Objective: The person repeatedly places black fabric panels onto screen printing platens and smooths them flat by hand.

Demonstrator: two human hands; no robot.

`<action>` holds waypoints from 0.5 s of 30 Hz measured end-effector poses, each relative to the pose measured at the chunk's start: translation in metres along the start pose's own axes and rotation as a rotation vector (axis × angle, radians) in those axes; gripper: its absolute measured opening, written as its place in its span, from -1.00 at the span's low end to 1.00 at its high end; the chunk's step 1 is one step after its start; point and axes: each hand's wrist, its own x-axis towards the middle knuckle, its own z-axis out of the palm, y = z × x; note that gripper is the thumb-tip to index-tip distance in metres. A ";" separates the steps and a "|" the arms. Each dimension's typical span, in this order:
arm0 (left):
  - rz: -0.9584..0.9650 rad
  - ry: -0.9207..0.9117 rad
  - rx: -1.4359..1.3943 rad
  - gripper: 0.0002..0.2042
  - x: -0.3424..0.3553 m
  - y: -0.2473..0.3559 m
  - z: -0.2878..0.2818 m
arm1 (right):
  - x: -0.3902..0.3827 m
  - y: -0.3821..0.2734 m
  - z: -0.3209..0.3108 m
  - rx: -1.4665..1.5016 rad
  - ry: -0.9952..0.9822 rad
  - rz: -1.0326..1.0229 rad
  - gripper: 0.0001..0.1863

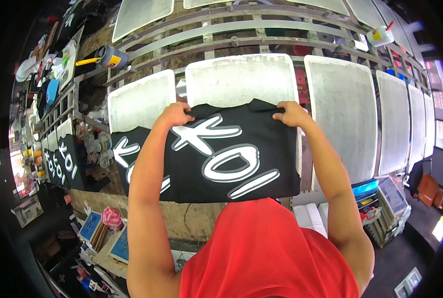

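Note:
A black T-shirt [276,154] with large white, grey-edged lettering lies over the near part of a pale printing board [241,79]. My left hand [177,114] pinches its far left corner between thumb and fingers. At the far right corner, my right hand [293,114] grips the cloth in the same way. The fabric between the hands is fairly flat, with small folds along the far edge. Left of it, partly behind my left forearm, another black shirt [144,133] with similar lettering lies on a neighbouring board [142,99].
Bare pale boards [340,114] line the right side, on metal rails [261,42]. A grey tub [113,57] with a yellow handle stands at the far left, a white tub [380,36] at the far right. More printed shirts [65,161] hang over boards at left. Framed screens [90,226] lean below.

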 end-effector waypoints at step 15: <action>0.648 0.492 -0.046 -0.64 -0.245 0.086 -0.017 | -0.022 -0.014 0.024 0.030 0.223 -0.572 -0.68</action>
